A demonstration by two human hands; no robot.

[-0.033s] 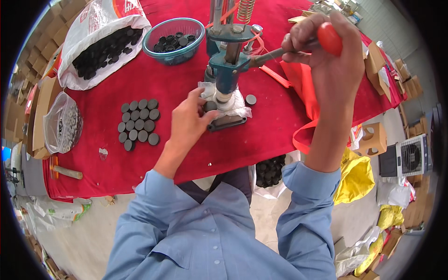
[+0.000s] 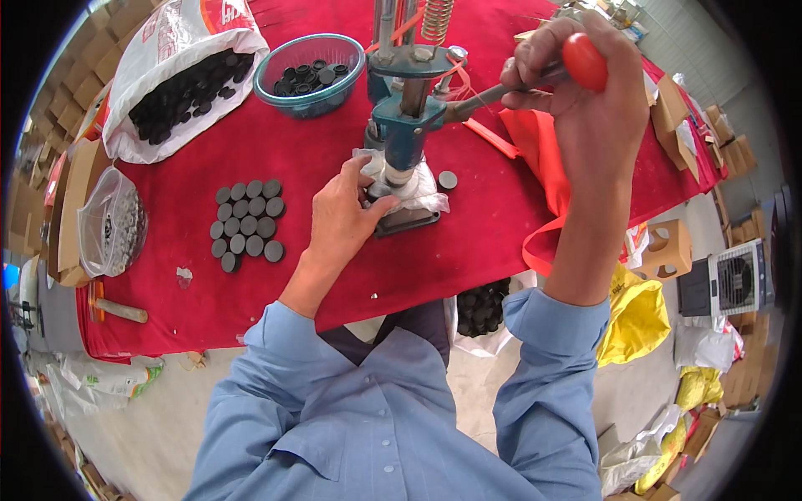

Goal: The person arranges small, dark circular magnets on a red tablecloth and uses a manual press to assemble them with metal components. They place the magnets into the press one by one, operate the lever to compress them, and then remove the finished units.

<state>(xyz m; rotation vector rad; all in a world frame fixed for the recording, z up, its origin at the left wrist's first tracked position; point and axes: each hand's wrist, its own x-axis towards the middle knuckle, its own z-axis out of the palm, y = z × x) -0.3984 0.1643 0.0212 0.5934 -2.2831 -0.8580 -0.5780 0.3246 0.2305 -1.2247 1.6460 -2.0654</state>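
A green hand press (image 2: 406, 140) stands on the table, its ram over a base wrapped in white plastic (image 2: 424, 199). Beside the ram, my left hand (image 2: 341, 215) pinches a black round cap (image 2: 377, 190) between thumb and fingers; the fingers partly hide it. My right hand (image 2: 603, 113) is raised and wrapped round the press lever (image 2: 489, 100), near its red knob (image 2: 584, 62). One grey-black cap (image 2: 448, 179) lies just right of the base. To the left, several similar caps (image 2: 248, 224) lie grouped in rough rows on the red cloth.
Behind the caps are a clear blue-green bowl (image 2: 311, 102) of black caps and a white sack (image 2: 180, 79) spilling more. A plastic tub of small parts (image 2: 113, 221) and a hammer-like tool (image 2: 121, 310) lie at left. A red strap bag (image 2: 539, 159) rests right of the press.
My left hand has shifted slightly right, bringing the pinched cap closer to the ram. My right hand stays on the lever, nearly unmoved.
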